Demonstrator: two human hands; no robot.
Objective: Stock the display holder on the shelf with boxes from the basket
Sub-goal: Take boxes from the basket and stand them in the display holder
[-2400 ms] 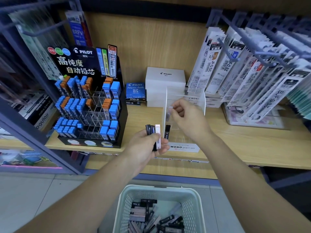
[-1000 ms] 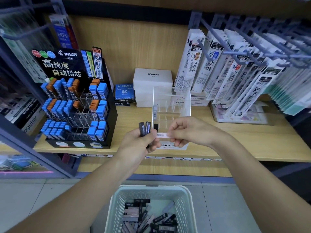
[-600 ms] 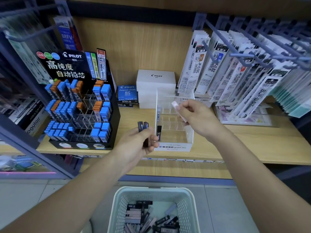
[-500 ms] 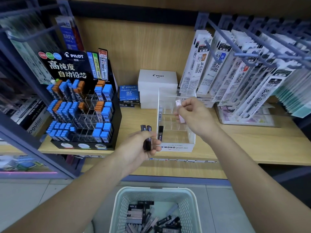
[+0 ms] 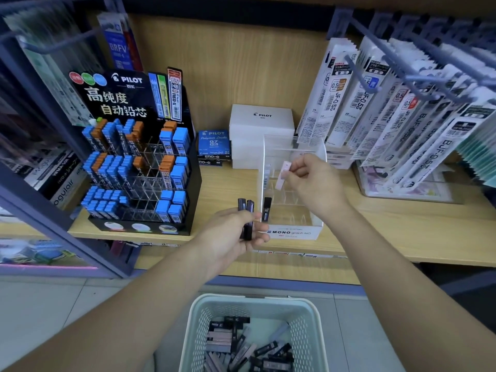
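I have the pale pink box [image 5: 283, 175] pinched near its top end by the fingers [image 5: 296, 167] of my right hand [image 5: 315, 183]. It is tilted and hangs over the back rows of the display holder [image 5: 291, 232], not yet in a slot. Gripping it high leaves the lower end free to drop between the dividers. The box is slim, flat-sided and hard-edged, so I judge it will slide straight in.

The holder is clear, stiff plastic with thin cell walls and a white label strip, and it sits at the shelf [image 5: 389, 226] edge. One dark box [image 5: 267, 212] stands upright in its front left corner.

My left hand [image 5: 230, 234] waits just beside the holder with its fingers [image 5: 261, 238] curled round two dark boxes [image 5: 248, 218], which stand up ready to be handed over.

Below me, the pale perforated basket [image 5: 252, 300] holds a loose heap of more boxes [image 5: 241, 347]. On the shelf to the left is a black tiered rack [image 5: 139, 170] of blue and orange cases.
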